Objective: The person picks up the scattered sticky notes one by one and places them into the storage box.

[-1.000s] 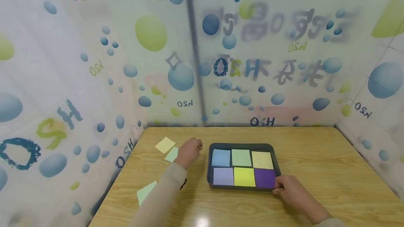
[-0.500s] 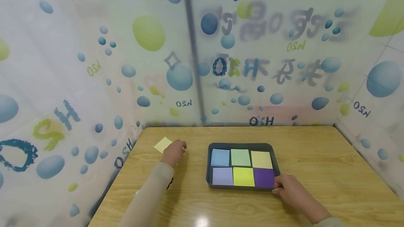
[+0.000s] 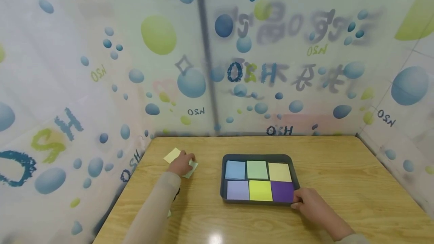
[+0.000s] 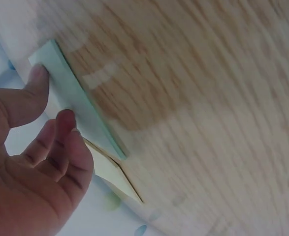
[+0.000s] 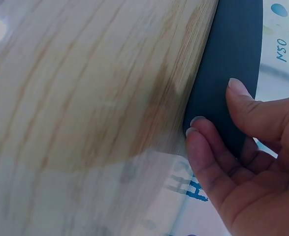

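Observation:
My left hand point(image 3: 181, 163) is over a pale green sticky-note pad point(image 3: 191, 168) at the left of the table. In the left wrist view, the thumb touches the green pad point(image 4: 70, 91), and the loosely bent fingers are over it, apart from the thumb. A pale yellow pad point(image 3: 172, 155) lies just beyond, partly hidden by the hand. My right hand point(image 3: 310, 203) grips the near right corner of a dark grey tray point(image 3: 257, 202), thumb on the tray's wall point(image 5: 223, 54) and fingers round its edge. Two rows of coloured pads sit in the tray.
Another pale green pad point(image 3: 169, 214) shows beside the left sleeve point(image 3: 154, 206), mostly hidden by it. The wooden table point(image 3: 325, 161) ends at a patterned curtain point(image 3: 271, 48) behind and at both sides.
My left hand has moved left and down onto the green pad, which has shifted a little to the right. The right hand keeps its grip on the tray.

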`<state>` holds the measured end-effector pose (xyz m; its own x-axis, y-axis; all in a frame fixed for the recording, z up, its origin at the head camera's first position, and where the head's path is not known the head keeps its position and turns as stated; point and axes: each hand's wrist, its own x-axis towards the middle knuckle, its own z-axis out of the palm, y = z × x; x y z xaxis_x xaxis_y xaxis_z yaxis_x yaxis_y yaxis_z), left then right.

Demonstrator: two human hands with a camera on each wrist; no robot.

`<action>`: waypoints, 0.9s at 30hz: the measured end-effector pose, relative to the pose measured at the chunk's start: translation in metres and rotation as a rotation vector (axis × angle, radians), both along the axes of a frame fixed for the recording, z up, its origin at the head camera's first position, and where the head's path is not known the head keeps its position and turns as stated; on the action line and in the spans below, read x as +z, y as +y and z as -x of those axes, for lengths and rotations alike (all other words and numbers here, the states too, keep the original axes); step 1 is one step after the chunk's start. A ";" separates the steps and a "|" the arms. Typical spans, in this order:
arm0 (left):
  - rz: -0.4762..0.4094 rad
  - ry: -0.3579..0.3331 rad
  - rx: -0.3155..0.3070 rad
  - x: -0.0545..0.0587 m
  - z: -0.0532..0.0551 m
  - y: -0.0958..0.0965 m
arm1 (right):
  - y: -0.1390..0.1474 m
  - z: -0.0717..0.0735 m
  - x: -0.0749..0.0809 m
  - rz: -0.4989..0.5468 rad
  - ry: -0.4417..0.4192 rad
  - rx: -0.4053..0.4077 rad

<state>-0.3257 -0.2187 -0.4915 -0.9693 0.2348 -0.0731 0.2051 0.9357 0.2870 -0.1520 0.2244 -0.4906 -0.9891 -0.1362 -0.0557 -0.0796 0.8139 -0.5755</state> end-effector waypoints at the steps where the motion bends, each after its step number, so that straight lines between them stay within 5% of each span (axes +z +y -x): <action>1: -0.008 -0.008 0.002 0.000 0.000 -0.001 | 0.000 0.000 0.000 -0.001 -0.001 -0.002; 10: -0.044 -0.038 -0.007 -0.004 0.003 -0.003 | 0.000 0.000 0.000 -0.004 0.014 0.012; 27: 0.005 0.024 0.015 -0.002 0.002 -0.002 | -0.002 -0.001 0.003 -0.005 -0.001 0.012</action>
